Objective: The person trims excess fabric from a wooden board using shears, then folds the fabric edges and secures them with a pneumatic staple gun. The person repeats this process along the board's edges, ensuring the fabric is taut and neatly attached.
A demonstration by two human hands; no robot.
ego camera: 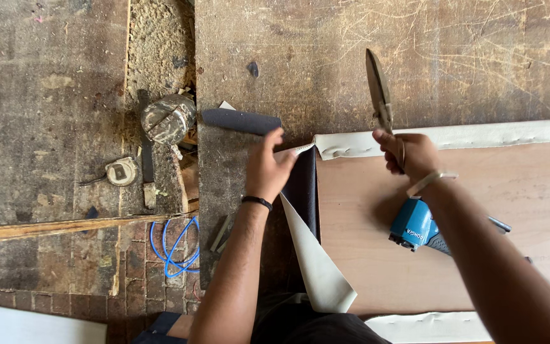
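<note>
Both hands closed: left [268, 167] on sheet [316, 255], right [408, 155] w/ shears [379, 89].

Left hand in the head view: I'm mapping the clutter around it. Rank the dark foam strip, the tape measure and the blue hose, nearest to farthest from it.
Measured from the left hand:
1. Dark foam strip, just above the fingertips, toward the top of the view.
2. Blue hose, lower left, coiled on the brick floor beside the forearm.
3. Tape measure, far left, past the gap in the boards.

Scratched, rough wooden worktop [364, 51]; smooth matt plywood board [479, 210]; dull metal shears [379, 89]; matt black sheet with pale cloth backing [316, 261]; glossy blue plastic tool [413, 224].
</note>
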